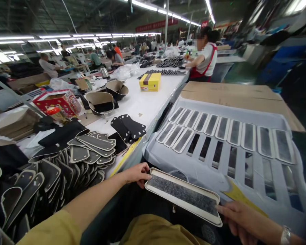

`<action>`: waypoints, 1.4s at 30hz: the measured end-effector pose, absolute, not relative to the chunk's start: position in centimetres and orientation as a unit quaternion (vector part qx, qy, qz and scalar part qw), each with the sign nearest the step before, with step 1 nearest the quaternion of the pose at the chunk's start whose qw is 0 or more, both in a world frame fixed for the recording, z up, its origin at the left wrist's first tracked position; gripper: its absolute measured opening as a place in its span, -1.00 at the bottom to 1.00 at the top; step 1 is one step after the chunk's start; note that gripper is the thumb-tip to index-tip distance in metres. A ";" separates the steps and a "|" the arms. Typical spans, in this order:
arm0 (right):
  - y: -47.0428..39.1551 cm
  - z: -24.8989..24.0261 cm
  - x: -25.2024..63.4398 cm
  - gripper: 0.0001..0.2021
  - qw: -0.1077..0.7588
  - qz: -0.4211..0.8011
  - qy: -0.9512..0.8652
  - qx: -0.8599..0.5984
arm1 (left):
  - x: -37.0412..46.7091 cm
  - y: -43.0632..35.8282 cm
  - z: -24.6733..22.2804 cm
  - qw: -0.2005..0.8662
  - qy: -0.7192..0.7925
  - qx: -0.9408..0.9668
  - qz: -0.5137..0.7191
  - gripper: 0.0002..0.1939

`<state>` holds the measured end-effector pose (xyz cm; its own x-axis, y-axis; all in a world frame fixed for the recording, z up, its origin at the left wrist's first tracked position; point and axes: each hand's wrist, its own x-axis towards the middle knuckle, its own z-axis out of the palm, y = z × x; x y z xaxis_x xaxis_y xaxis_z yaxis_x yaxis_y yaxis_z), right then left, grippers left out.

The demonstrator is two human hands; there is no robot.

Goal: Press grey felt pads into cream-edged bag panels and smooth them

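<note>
A long flat panel (183, 194), dark grey in the middle with a cream border, is held level above my lap. My left hand (140, 174) pinches its left end between thumb and fingers. At the opposite end, my right hand (236, 216) grips the right edge, its thumb on the grey face. To the right, a pale slotted tray (165, 166) bears rows of similar cream-edged panels (220, 127). Left of my arm lies a big pile of dark leather-like pieces (51, 173) with pale edges and small metal studs.
On the white table (134, 102) stand a yellow box (150, 82), two round cream-lined pieces (99, 102) and several black studded pieces (129, 126). A red box (57, 103) is farther left. A cardboard sheet (234, 97) lies behind the tray. A co-worker (205, 56) works at the table's far end.
</note>
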<state>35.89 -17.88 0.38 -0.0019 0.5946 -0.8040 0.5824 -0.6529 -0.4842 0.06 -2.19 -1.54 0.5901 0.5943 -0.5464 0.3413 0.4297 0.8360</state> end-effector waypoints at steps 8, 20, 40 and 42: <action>-18.3 1.3 35.3 -0.67 0.060 0.590 -0.384 -0.708 | -0.2 -3.2 -3.1 0.712 0.448 0.532 0.098 -0.61; -15.2 4.9 35.2 -0.76 0.032 0.255 -0.716 -0.649 | 13.7 -2.9 2.6 0.340 0.157 0.927 -0.023 -0.65; -16.7 4.1 34.7 -0.72 0.004 0.200 -0.759 -0.620 | 18.1 -4.5 2.9 0.358 0.082 0.928 -0.057 -0.65; -16.9 3.9 34.9 -0.71 0.017 0.202 -0.766 -0.610 | 17.9 -4.4 3.0 0.336 0.058 0.938 -0.062 -0.66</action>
